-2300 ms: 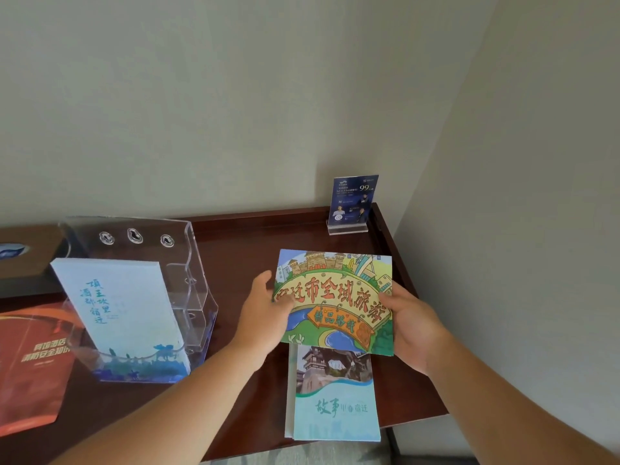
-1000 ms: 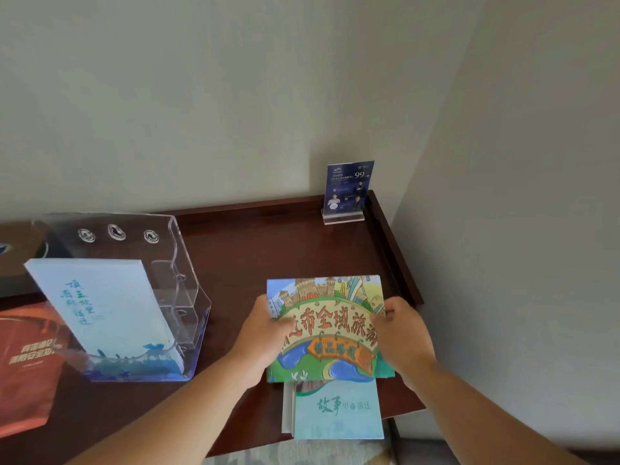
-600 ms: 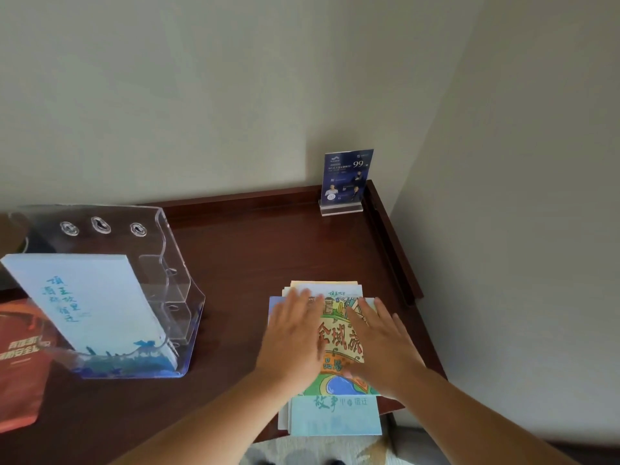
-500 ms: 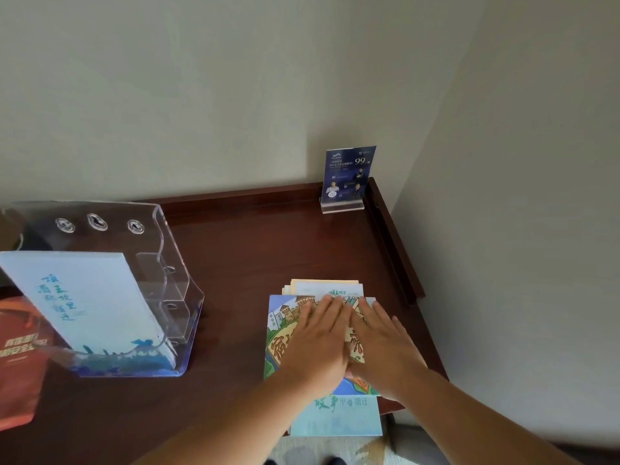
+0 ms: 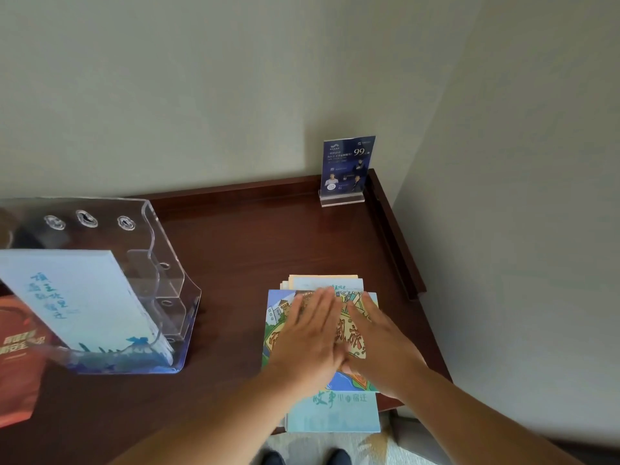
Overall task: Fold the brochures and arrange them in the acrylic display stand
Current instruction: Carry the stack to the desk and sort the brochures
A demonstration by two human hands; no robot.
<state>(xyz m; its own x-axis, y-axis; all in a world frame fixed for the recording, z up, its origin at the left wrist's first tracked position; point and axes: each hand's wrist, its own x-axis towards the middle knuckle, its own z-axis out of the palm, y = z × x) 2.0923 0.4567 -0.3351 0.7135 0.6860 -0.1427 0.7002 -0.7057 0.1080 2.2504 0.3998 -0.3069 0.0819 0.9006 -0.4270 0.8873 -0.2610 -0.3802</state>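
Observation:
A colourful cartoon-map brochure lies flat on top of a stack of pale blue brochures near the table's front right. My left hand and my right hand press on it side by side, palms down, fingers straight. The clear acrylic display stand stands at the left, and a light blue brochure leans in its front pocket. The stack's upper edges show beyond my fingertips.
The dark wooden table has a raised rim at the back and right, set in a wall corner. A small blue sign in a clear holder stands at the back right. A red leaflet lies at the far left.
I lowered the cartoon brochure from held up in both hands onto the stack. Both hands then flattened on it, and my left hand slid in beside the right.

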